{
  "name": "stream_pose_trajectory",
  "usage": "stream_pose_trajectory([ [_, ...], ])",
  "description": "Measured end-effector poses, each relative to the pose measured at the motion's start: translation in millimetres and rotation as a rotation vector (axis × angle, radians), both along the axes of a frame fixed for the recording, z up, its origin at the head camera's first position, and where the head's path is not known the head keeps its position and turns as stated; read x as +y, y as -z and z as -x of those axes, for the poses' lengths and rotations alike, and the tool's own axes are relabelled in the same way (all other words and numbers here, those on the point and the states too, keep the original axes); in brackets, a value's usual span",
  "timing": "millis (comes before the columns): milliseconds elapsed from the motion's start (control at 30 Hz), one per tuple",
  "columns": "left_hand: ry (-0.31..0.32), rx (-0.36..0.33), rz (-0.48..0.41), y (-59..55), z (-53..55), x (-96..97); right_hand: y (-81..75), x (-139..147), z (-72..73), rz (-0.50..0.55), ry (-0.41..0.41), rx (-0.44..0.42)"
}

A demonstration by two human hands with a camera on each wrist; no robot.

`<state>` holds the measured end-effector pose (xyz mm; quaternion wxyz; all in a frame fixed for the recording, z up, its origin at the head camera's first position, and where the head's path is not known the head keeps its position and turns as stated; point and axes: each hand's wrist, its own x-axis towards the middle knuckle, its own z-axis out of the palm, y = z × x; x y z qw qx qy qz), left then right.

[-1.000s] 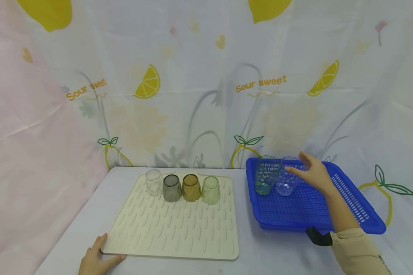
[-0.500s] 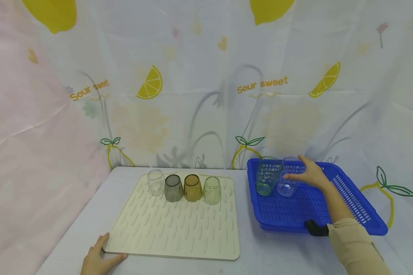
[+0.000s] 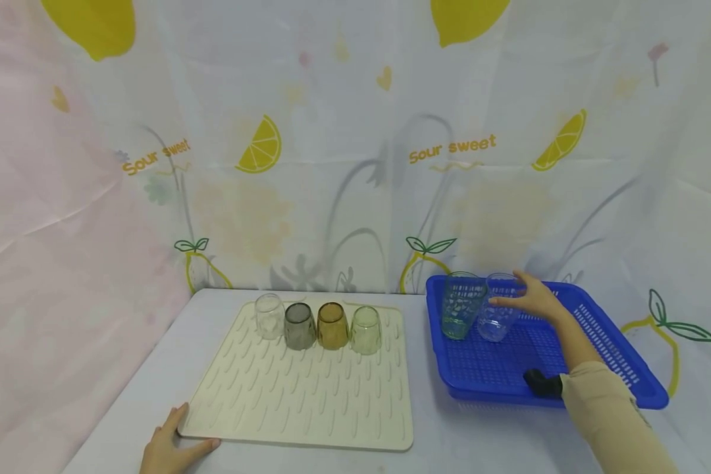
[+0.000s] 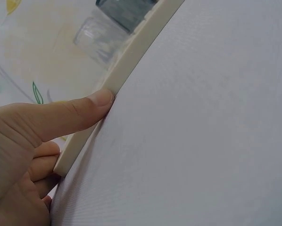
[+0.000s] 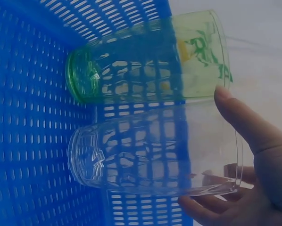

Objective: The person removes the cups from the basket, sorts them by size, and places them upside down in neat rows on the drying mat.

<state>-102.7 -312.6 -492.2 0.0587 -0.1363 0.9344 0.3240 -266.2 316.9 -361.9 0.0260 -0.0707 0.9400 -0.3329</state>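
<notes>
My left hand [image 3: 168, 451] holds the near left corner of a cream ridged drying mat [image 3: 296, 408]. In the left wrist view its thumb [image 4: 79, 112] lies along the front edge and the fingers curl at the corner. On the right, my right hand [image 3: 536, 299] grips a clear glass [image 3: 494, 322] near its rim. The right wrist view shows the thumb [image 5: 240, 113] at one side and the other fingers at the opposite side, partly seen through the glass. A green glass [image 3: 457, 316] stands beside it, both inside a blue plastic basket [image 3: 486, 392].
Along the mat's far side sit a clear glass [image 3: 269, 317], a grey glass [image 3: 299, 327], an amber glass [image 3: 332, 327] and a pale green glass [image 3: 365, 331], all upside down. A lemon-print curtain [image 3: 343, 197] hangs behind the white table [image 3: 124, 408].
My right hand has come down and left onto the clear glass, its thumb and fingers closing around the rim area. My left hand stays at the mat's corner. The head view shifts slightly.
</notes>
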Motion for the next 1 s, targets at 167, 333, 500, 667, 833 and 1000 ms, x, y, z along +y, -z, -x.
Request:
stream_pose_trajectory([
  [167, 0.006, 0.011, -0.007, -0.7, 0.0, 0.9, 5.9, 3.3, 0.3, 0.029, 0.020, -0.026],
  [333, 0.019, 0.017, -0.011, -1.6, 0.1, 0.4, 24.1, 14.7, 8.4, 0.104, 0.028, 0.010],
  [500, 0.018, 0.004, -0.012, -3.4, -0.1, 0.8, 56.9, 37.4, 28.4, 0.166, 0.045, 0.055],
  [667, -0.004, 0.090, -0.003, -9.1, -1.0, 3.2, 57.4, 42.3, 25.2, 0.173, 0.076, 0.084],
  [833, -0.027, 0.179, -0.026, -18.6, -0.3, 7.7, 11.1, 20.0, -9.4, 0.168, 0.078, 0.074],
  [1000, -0.046, 0.263, -0.133, -30.1, 3.7, 20.0, -14.6, 10.9, -29.4, 0.168, 0.073, 0.087],
])
